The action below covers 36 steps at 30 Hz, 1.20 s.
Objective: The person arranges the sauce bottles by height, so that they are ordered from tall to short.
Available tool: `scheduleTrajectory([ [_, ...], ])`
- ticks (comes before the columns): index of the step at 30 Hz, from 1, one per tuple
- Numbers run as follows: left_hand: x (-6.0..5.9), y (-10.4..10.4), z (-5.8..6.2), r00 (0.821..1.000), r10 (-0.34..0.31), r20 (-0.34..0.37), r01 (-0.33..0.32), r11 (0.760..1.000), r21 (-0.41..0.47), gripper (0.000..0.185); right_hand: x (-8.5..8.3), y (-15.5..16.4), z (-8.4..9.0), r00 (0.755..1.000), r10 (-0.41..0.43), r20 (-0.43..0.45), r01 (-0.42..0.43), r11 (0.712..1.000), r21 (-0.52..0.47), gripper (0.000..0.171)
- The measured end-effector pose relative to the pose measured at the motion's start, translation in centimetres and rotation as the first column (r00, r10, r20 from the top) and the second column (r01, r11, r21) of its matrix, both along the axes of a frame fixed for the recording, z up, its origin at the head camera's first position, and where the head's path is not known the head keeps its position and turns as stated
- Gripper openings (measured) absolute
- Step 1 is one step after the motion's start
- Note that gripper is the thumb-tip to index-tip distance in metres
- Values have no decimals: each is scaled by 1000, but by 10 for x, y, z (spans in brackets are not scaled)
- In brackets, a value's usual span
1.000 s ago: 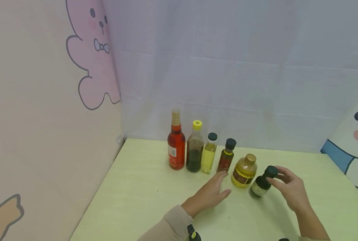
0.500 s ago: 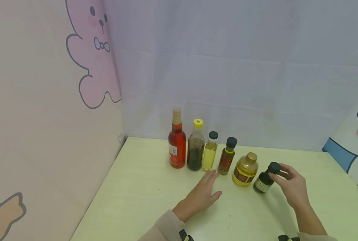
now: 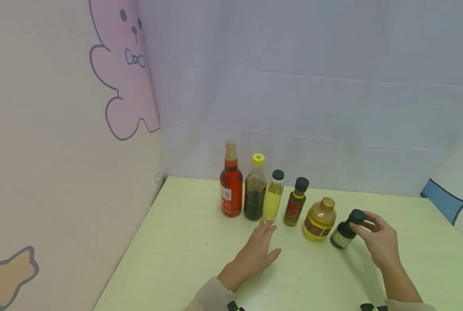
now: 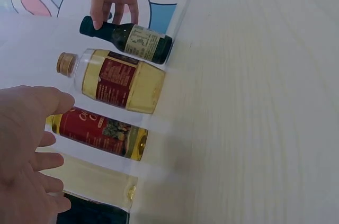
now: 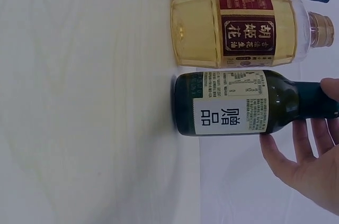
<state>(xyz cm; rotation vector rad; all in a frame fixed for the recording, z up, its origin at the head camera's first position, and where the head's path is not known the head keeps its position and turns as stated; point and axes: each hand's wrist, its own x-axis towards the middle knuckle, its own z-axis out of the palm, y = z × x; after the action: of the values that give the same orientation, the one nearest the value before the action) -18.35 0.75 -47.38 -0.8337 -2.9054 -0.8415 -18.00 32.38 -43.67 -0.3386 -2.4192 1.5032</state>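
Observation:
My right hand (image 3: 380, 240) pinches the neck of a small dark green bottle (image 5: 228, 103) with a pale label, at the right end of a row on the table. My left hand (image 3: 251, 255) has its fingers spread, thumb apart, holding nothing. Its fingertips overlap the foot of a slim bottle of yellow oil (image 3: 273, 199) in the head view. Beside the green bottle stands a squat oil bottle (image 5: 238, 29) with a gold cap. Left of that is an olive oil bottle (image 4: 100, 131) with a red label and black cap.
Further left in the row stand a dark bottle with a yellow cap (image 3: 255, 194) and a tall red bottle (image 3: 231, 190). The pale wooden table (image 3: 177, 259) meets a grey-white curtain (image 3: 293, 86) behind and a cartoon-printed wall (image 3: 60, 151) at left.
My left hand has drawn leftward, away from the olive oil bottle, to in front of the slim bottle. My right hand and the green bottle have shifted slightly right and up in the head view.

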Motion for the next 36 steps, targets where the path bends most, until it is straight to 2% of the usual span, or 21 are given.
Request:
scheduleTrajectory([
  [6,3,-4,1,1000,6,-24,-7,999,-38,57,-1,0,-3,999,16,-32,-18,998,-56,48],
  [10,5,-5,2,999,13,-38,-15,999,-52,58,-1,-2,-5,999,-11,-48,8,997,-73,47],
  [15,9,-6,3,999,13,-48,-16,998,-67,58,3,-8,-3,999,-33,-2,33,999,23,61],
  [21,12,-6,1,997,25,-72,-32,995,-91,59,13,-22,1,998,-54,14,51,985,162,74],
  [28,12,-7,1,993,58,-101,-71,989,-131,61,26,-33,2,998,-35,60,24,983,182,84],
  [33,14,-8,2,989,76,-126,-97,982,-164,63,33,-44,1,997,-30,73,16,982,186,84],
  [36,14,-8,3,987,86,-134,-110,977,-185,64,37,-51,0,997,0,83,-17,980,197,80],
])
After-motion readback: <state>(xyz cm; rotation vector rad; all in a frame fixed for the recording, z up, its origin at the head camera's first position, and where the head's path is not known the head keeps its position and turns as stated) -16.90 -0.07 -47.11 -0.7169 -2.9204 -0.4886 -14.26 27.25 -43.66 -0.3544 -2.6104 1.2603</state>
